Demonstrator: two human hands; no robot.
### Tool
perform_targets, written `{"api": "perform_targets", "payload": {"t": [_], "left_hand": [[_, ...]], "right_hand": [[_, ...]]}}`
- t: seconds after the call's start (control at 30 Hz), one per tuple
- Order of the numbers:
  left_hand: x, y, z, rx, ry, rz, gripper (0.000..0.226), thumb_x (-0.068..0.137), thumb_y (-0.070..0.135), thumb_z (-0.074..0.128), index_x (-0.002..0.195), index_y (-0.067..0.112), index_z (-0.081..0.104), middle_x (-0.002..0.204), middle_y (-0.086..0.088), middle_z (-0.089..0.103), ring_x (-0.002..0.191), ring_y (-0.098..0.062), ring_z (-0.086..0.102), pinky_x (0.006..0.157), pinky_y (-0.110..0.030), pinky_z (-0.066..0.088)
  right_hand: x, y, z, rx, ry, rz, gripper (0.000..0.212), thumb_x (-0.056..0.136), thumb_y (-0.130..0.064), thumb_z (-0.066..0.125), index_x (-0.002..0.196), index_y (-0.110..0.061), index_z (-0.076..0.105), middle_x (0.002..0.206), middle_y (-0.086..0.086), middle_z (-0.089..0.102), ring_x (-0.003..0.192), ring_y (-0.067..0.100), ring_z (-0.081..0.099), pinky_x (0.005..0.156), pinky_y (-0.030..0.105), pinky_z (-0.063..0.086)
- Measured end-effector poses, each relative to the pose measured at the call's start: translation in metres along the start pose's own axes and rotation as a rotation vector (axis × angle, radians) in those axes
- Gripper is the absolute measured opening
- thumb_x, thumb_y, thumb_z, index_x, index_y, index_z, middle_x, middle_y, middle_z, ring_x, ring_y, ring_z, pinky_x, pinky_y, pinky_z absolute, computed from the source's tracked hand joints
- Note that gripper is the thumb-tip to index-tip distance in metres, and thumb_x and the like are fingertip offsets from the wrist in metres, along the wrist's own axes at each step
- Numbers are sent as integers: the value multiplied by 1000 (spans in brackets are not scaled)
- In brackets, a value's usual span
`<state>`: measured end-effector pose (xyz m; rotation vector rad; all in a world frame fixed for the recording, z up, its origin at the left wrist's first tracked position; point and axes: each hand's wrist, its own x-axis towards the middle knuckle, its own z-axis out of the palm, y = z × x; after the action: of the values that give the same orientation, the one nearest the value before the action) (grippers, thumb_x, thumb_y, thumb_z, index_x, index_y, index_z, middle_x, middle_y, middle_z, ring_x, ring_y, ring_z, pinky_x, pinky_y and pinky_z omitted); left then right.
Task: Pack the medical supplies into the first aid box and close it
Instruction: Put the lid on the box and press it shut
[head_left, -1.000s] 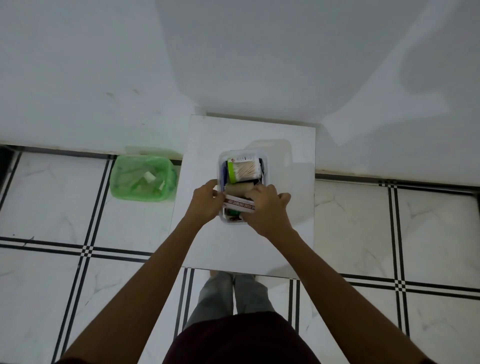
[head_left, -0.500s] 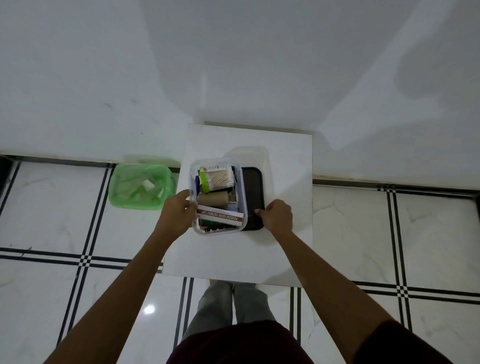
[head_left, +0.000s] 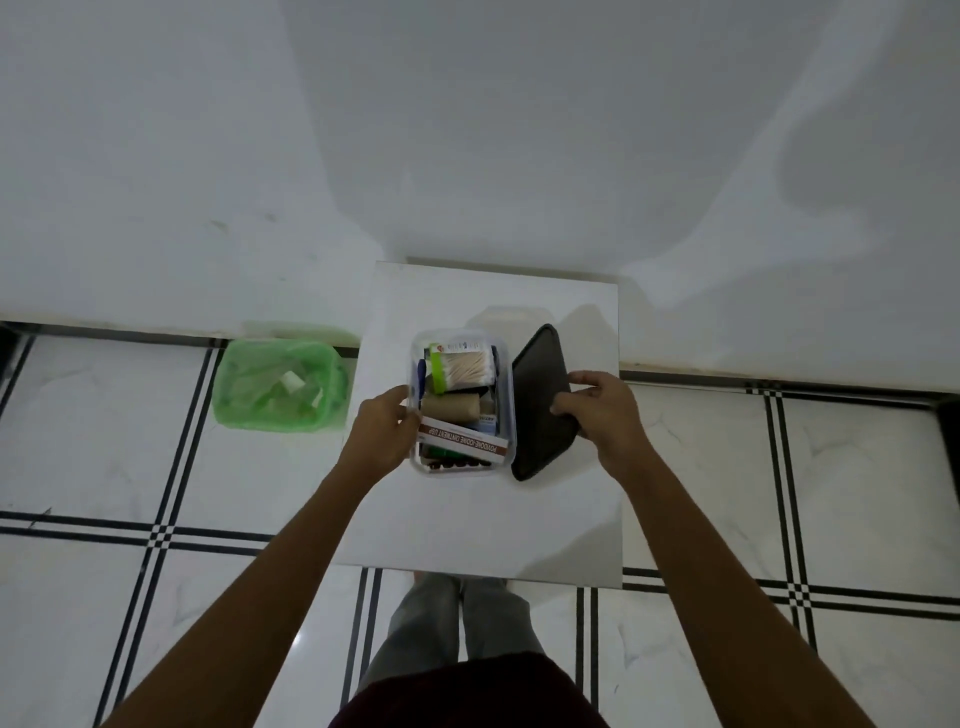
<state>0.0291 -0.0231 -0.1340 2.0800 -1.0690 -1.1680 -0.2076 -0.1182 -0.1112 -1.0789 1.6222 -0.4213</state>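
Lid: dark, rounded-rectangular, tilted on edge just right of the clear first aid box, long axis running near-to-far parallel to the box's; pinched along its right edge by the right hand, so the closing move likely lies leftward and down. Box: centre of the white table, full, steadied on its left wall by the left hand; the ointment carton lying diagonally across the top may obstruct seating. Green bin: on the floor, well left.
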Motion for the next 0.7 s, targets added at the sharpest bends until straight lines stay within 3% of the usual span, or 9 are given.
{"api": "perform_targets", "payload": {"t": [0.1,0.2,0.23,0.3,0.37,0.47,0.6,0.7], "left_hand": [[2,1,10,-4,-23,-5,28,90,4,49,117,2,57,98,-23,70,81,-33,70,69,-50,59],[2,-2,16,-83,-39,-24,29,92,9,52,120,5,57,99,-21,71,80,-31,71,63,-48,60],[1,-3,16,-126,-44,-37,30,91,11,55,121,5,57,100,-20,71,81,-30,71,63,-46,60],[0,-4,15,-264,-44,-103,33,91,15,58,123,6,58,100,-20,71,81,-30,72,66,-43,61],[0,-2,9,-429,-12,-181,31,92,22,58,119,9,62,100,-17,72,82,-28,72,69,-41,60],[3,3,-1,-551,0,-217,27,90,33,58,112,19,67,105,-8,71,93,-23,69,76,-40,57],[9,8,-1,-571,-11,-205,35,85,30,66,119,22,63,103,-8,71,94,-24,68,68,-33,58],[12,5,5,-468,79,-118,44,81,24,72,124,22,61,94,-12,69,85,-23,68,60,-30,59]], "right_hand": [[-11,-17,18,-147,78,-240,23,75,-11,64,98,-11,67,71,-2,64,61,2,57,58,20,46],[-31,-21,49,-199,104,-496,20,81,-15,64,100,-13,63,59,-12,55,45,0,52,46,12,40],[-33,-17,61,-236,107,-554,22,81,-21,63,102,-14,61,61,-11,58,47,1,54,50,17,46],[-34,-3,82,-330,112,-633,27,82,-32,58,104,-15,58,71,-4,65,62,9,61,72,38,55],[-36,12,100,-430,119,-712,30,85,-33,52,107,-13,57,79,2,66,77,18,63,96,52,44],[-44,32,125,-586,119,-831,36,87,-24,56,116,-3,57,92,15,70,95,31,65,102,66,35],[-40,42,141,-667,94,-902,37,91,-21,50,120,2,56,108,22,69,110,38,62,99,64,40],[-49,35,129,-531,26,-892,38,95,-28,44,113,1,60,104,20,70,103,33,64,96,54,48]]}}
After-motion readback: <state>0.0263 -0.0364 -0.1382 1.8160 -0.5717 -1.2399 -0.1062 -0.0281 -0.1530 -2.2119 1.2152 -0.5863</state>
